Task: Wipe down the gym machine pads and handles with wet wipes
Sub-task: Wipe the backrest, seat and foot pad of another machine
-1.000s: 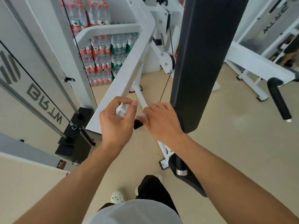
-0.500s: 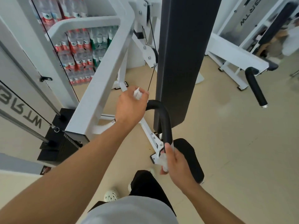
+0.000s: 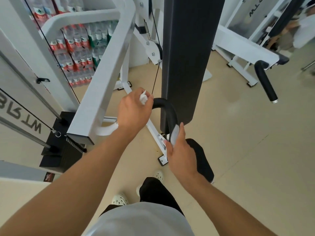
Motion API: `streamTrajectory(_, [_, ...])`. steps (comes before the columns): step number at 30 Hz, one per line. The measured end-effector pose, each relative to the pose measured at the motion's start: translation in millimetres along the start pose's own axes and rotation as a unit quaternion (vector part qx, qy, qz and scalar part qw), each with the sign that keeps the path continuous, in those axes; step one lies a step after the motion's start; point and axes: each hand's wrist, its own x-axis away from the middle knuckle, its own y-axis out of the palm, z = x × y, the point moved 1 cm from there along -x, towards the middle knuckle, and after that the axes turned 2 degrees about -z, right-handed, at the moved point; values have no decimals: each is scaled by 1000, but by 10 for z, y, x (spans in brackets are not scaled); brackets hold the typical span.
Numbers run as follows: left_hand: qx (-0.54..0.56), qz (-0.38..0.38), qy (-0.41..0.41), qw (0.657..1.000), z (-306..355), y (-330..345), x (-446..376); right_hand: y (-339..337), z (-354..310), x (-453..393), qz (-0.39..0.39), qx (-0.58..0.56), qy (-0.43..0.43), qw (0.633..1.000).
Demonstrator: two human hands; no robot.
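Note:
A curved black foam handle (image 3: pixel 166 109) arcs down in front of the tall black back pad (image 3: pixel 185 62) of a white gym machine. My left hand (image 3: pixel 134 111) grips the upper end of the handle and pinches a crumpled white wipe (image 3: pixel 143 98) between its fingers. My right hand (image 3: pixel 180 150) wraps another white wet wipe (image 3: pixel 174 135) around the lower part of the handle, thumb on the right side. The black seat pad (image 3: pixel 202 155) lies below my right hand, partly hidden by it.
A white frame beam (image 3: pixel 105 79) runs diagonally on the left, above a black weight stack (image 3: pixel 63 147). Stacked water bottles (image 3: pixel 76 53) stand behind. A second black handle (image 3: pixel 265 82) hangs from a white machine at right. My shoes (image 3: pixel 119 199) stand on the beige floor.
One second ago both hands were together at the top of the handle. My right hand has since slid the wipe down the handle; in the last half second it moved little.

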Motion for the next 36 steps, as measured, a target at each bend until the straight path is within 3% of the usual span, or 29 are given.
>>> streamTrajectory(5, [8,4,-10,1000,10,32,48,144,339,498,-114,-43,55,991])
streamTrajectory(9, [79,-6,-35,996,178,33,110,-17,620,679,-238,-264,85,931])
streamTrajectory(14, [187,-31,-38,981,489,132,128,-405,965,91,-230,-299,171,910])
streamTrajectory(19, [201,-55,-27,978,787,385,-29,-702,967,-529,-95,-505,197,835])
streamTrajectory(23, [150,-69,-26,986,987,718,-199,-890,858,-1115,-154,-569,138,796])
streamTrajectory(29, [207,-8,-180,962,1290,1237,-333,-1234,1034,-1848,-254,-622,124,730])
streamTrajectory(32, [190,-24,-206,960,1468,1422,-339,-1421,1113,-2136,-304,-639,124,695])
streamTrajectory(36, [152,-54,-230,960,1601,1567,-367,-1559,1155,-2389,-338,-633,96,690])
